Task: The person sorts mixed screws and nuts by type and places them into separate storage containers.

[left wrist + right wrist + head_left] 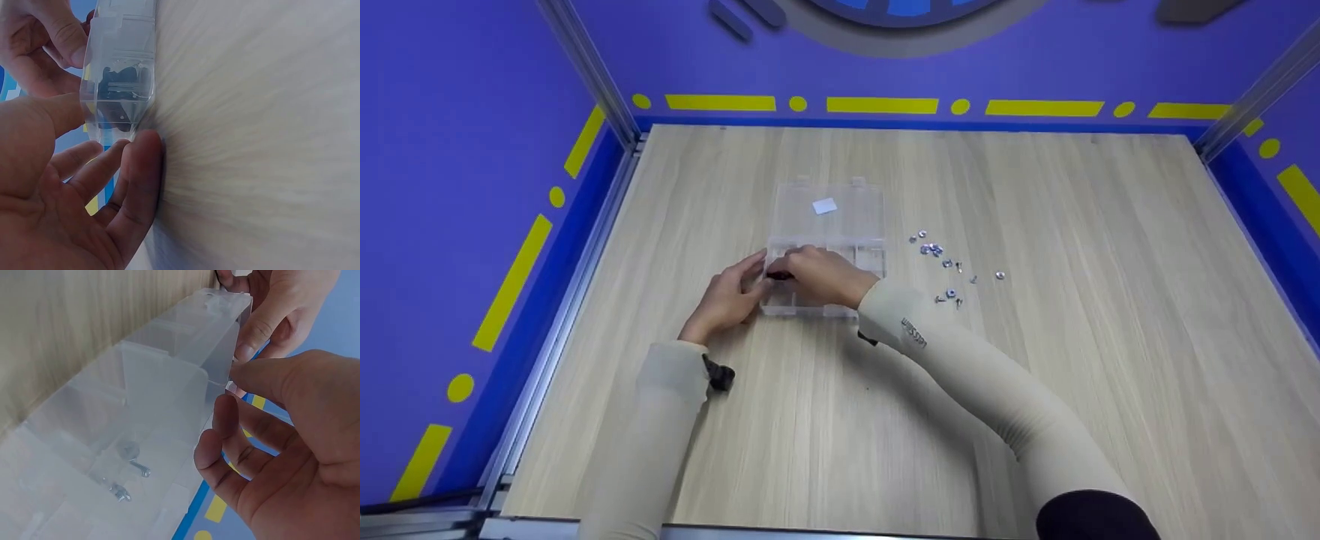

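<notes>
1. Your wooden tabletop (1110,337) fills most of the head view.
2. On it, the clear compartment box (859,214) lies with its lid folded back, between your two hands.
3. Your left hand (727,296) rests against the box's left end, fingers apart and loosely bent.
4. Your right hand (821,274) reaches over the box, fingers bent and close together; you cannot tell whether they hold anything.
5. Dark pieces (118,93) show through an end compartment in the left wrist view; the head view shows only a dark patch by your right fingertips.
6. Small metal fasteners (931,249) lie scattered right of the box; only the right wrist view shows shiny fasteners (142,468) inside.
</notes>
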